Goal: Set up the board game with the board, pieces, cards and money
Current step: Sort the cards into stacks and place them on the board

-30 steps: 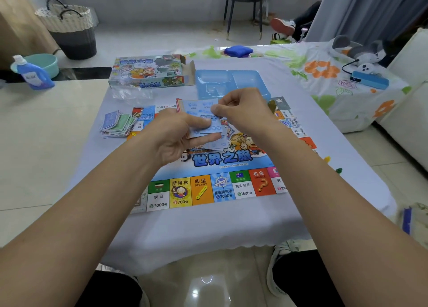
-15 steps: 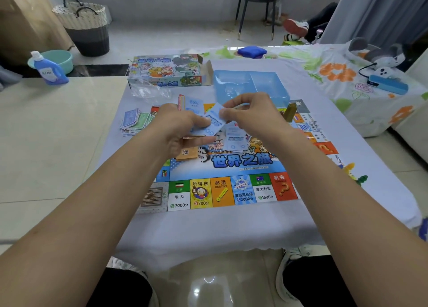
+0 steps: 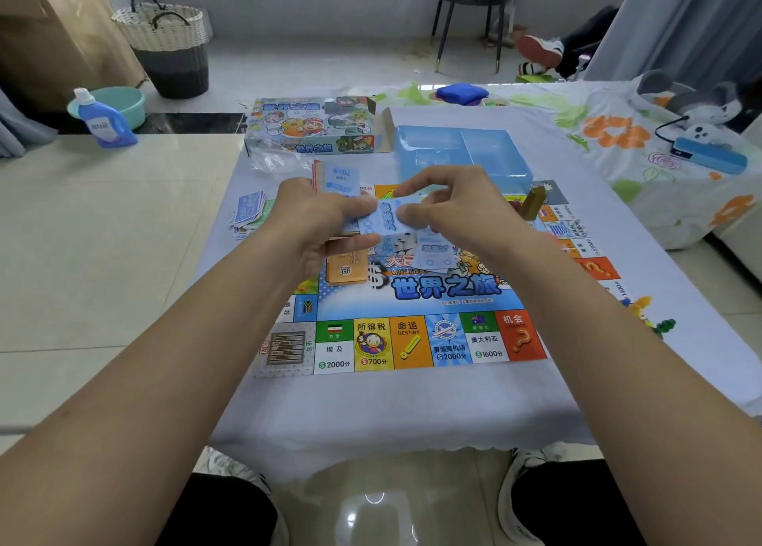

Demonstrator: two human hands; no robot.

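The colourful game board [image 3: 412,339] lies flat on a small table under a pale cloth. Above its middle, my left hand [image 3: 317,220] grips a stack of cards, whose top edge [image 3: 342,178] sticks up behind the fingers. My right hand [image 3: 449,203] pinches one light-blue card [image 3: 385,217] at the top of that stack. Another light-blue card [image 3: 433,253] and an orange card pile [image 3: 346,271] lie on the board. A loose heap of paper money [image 3: 247,211] sits at the table's left edge. A brown piece [image 3: 534,203] stands on the board's right side.
The game box [image 3: 313,127] and a blue plastic tray [image 3: 457,151] stand at the table's far end, with a clear plastic bag [image 3: 272,160] beside them. Small coloured pieces [image 3: 651,323] lie at the right edge. A floral-covered surface [image 3: 618,133] adjoins on the right; detergent bottle [image 3: 105,123] on the left.
The view has shifted, so the table sits further right. My right hand has laid one blue card on the board and come back to pinch another from the stack.
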